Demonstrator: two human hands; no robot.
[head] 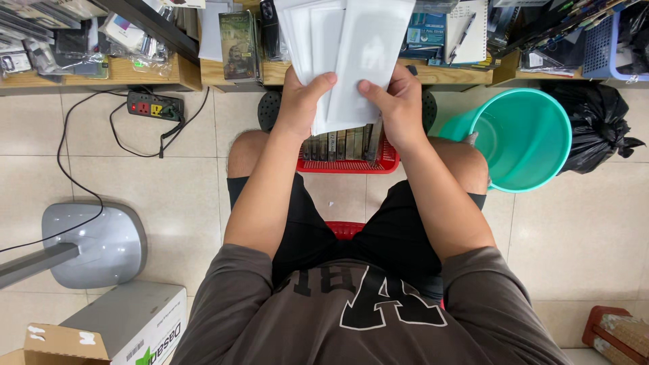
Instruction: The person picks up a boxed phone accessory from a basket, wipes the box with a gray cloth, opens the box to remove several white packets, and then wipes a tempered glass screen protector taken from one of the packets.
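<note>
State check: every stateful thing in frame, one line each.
Left hand: shut on the white flat packets.
Right hand: shut on the same packets.
White flat packets: fanned out, held upright.
Red plastic basket: filled with upright items.
Teal plastic bucket: tilted, nothing visible inside.
Black power strip: cord attached.

The envelopes [351,57] fanned between the left hand [301,101] and right hand [399,101] are plain white. Below them the basket [348,164] is red, and the bucket [524,138] is teal green beside a glossy black rubbish bag [595,122]. The shorts [385,236] are black, the T-shirt [365,318] grey-brown with black, white-edged lettering. The floor tiles [162,182] are pale beige, the fan base [94,243] silver-grey, the power strip [155,106] dark with red and yellow sockets
</note>
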